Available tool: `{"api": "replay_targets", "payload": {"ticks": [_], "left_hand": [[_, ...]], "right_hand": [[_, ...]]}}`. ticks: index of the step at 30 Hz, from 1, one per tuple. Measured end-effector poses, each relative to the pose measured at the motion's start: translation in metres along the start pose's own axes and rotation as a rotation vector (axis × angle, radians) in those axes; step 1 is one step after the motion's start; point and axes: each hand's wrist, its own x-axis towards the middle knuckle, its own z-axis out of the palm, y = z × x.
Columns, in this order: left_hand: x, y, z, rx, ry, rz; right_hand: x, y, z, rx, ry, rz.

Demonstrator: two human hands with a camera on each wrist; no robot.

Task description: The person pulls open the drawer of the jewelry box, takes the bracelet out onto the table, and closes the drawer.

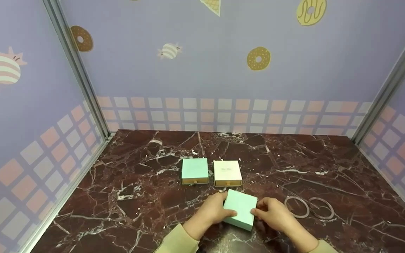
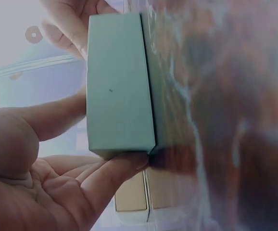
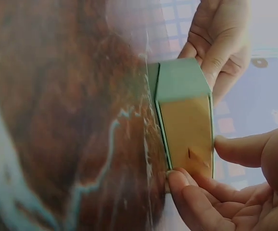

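A mint-green drawer box (image 1: 242, 211) sits turned at an angle on the marbled tabletop, between both hands. My left hand (image 1: 212, 209) grips its left side, with the thumb over the top and the fingers along the far-left edge. At the right side is my right hand (image 1: 272, 213). Its thumb touches the box's upper edge, and its curled fingers (image 3: 201, 207) meet the lower part of the gold drawer front (image 3: 184, 127). A small slit or tab shows on that front; the drawer looks flush with the sleeve. In the left wrist view the box's plain green side faces the camera.
Behind the hands stand a teal drawer box (image 1: 195, 168) and a cream drawer box (image 1: 227, 170), side by side with gold fronts facing me. Two pale rings (image 1: 307, 211) lie right of my right hand. Patterned panels (image 1: 202, 77) enclose the tabletop at the back and sides.
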Motion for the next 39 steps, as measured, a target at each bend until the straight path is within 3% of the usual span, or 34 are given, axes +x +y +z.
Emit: {"api": "replay_targets", "payload": {"ticks": [5, 20, 27, 31, 39], "left_hand": [[-0.003, 0.005, 0.003, 0.043, 0.01, -0.024], [-0.006, 0.012, 0.008, 0.006, 0.03, -0.096], [-0.003, 0.006, 0.004, -0.035, 0.017, -0.084], [0.0, -0.001, -0.001, -0.092, -0.007, -0.067], [0.003, -0.012, -0.003, -0.326, -0.042, -0.038]], "right_hand": [[0.004, 0.0, 0.003, -0.011, 0.055, 0.013], [0.01, 0.009, 0.001, 0.045, 0.032, -0.076], [0.01, 0.009, 0.001, 0.05, 0.018, -0.081], [0.01, 0.009, 0.001, 0.029, 0.032, -0.086], [0.011, 0.01, 0.002, 0.023, 0.043, -0.072]]}}
